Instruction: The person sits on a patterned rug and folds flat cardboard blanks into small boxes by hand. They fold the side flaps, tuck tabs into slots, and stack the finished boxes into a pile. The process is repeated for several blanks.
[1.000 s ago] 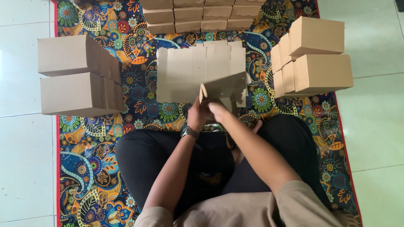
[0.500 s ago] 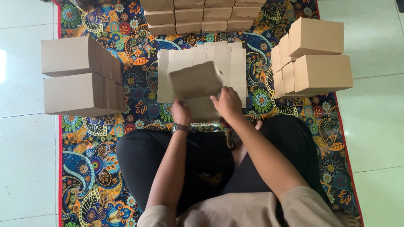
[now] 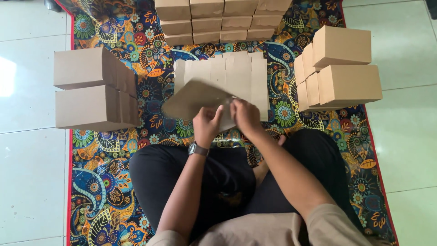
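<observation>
A flat brown cardboard box blank (image 3: 193, 101) is held tilted above the mat, between my two hands. My left hand (image 3: 207, 125), with a dark watch at the wrist, grips its near edge. My right hand (image 3: 245, 115) grips its right end. Behind it lies a pile of flat cardboard blanks (image 3: 236, 75) on the patterned mat (image 3: 150, 50). My crossed legs in black trousers sit just below the hands.
Folded brown boxes stand stacked at the left (image 3: 93, 89), at the right (image 3: 341, 68) and in rows at the back (image 3: 223, 20). White floor tiles (image 3: 27, 159) surround the mat on both sides.
The blank has been lifted off the pile and swung left, lying flatter and wider than before. Both hands have shifted with it, staying on its near edge.
</observation>
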